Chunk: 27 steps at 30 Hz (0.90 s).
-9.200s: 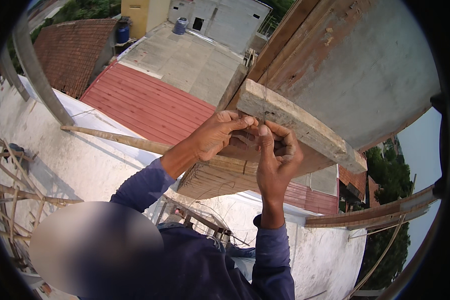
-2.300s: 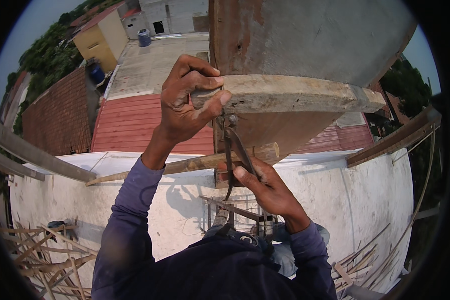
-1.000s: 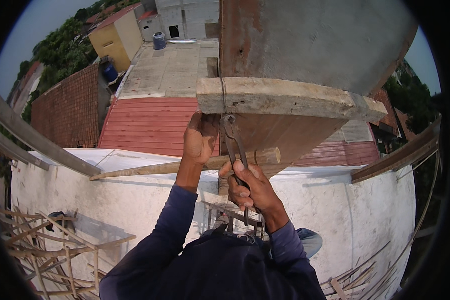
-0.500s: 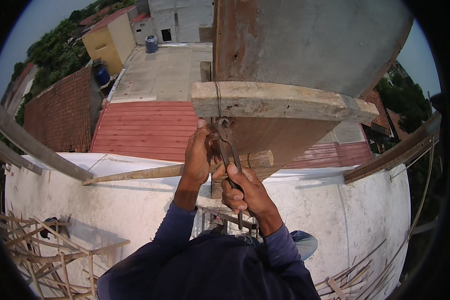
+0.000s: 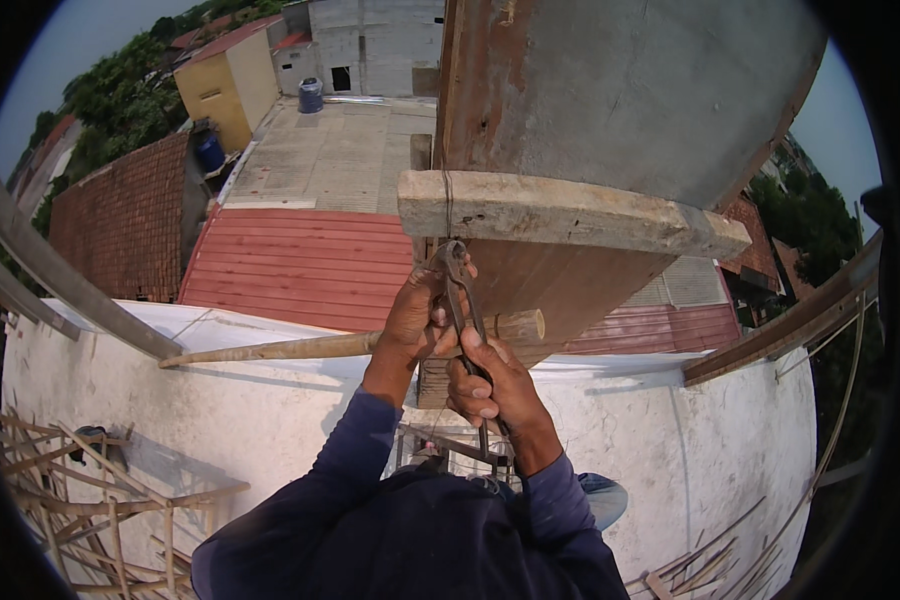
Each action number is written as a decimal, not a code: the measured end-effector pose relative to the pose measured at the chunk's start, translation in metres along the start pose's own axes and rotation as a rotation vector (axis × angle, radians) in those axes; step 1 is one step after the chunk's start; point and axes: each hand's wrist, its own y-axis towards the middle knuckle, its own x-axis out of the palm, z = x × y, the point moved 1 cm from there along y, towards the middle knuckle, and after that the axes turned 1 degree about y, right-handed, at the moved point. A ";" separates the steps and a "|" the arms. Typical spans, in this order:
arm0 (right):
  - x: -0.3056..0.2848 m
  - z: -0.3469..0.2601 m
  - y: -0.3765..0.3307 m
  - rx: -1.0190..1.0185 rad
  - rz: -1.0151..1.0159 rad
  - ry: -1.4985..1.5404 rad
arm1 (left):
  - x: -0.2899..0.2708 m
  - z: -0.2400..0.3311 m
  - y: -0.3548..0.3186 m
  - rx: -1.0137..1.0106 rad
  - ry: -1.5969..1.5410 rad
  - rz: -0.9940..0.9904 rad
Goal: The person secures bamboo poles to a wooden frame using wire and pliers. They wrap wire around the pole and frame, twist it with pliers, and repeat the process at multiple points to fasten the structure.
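Observation:
A pair of dark metal pincers (image 5: 460,300) is upright in my right hand (image 5: 495,385), whose fingers wrap round the handles. The jaws reach a thin wire looped round a wooden beam (image 5: 560,211), just below the beam's lower edge. Close against the jaws, my left hand (image 5: 412,315) has its fingers curled; whatever they pinch is hidden. The wire (image 5: 448,205) runs down the beam's face near its left end. Behind the beam stands a large grey panel (image 5: 620,100) with a brown wooden edge.
A round pole (image 5: 270,350) crosses behind my hands. Below lies a white, stained surface (image 5: 650,440). Bamboo scaffolding (image 5: 120,505) stands at lower left, loose sticks (image 5: 705,565) at lower right. Curved beams flank both sides. Beyond are a red roof (image 5: 290,265) and houses.
My left hand has drawn its raised thumb away from the beam and moved right, curling in beside the pincers' jaws. My right hand keeps its grip. The whole view has shifted slightly.

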 end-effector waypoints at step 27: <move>0.007 -0.017 -0.005 -0.067 0.133 -0.511 | 0.051 0.047 -0.028 0.373 1.095 0.214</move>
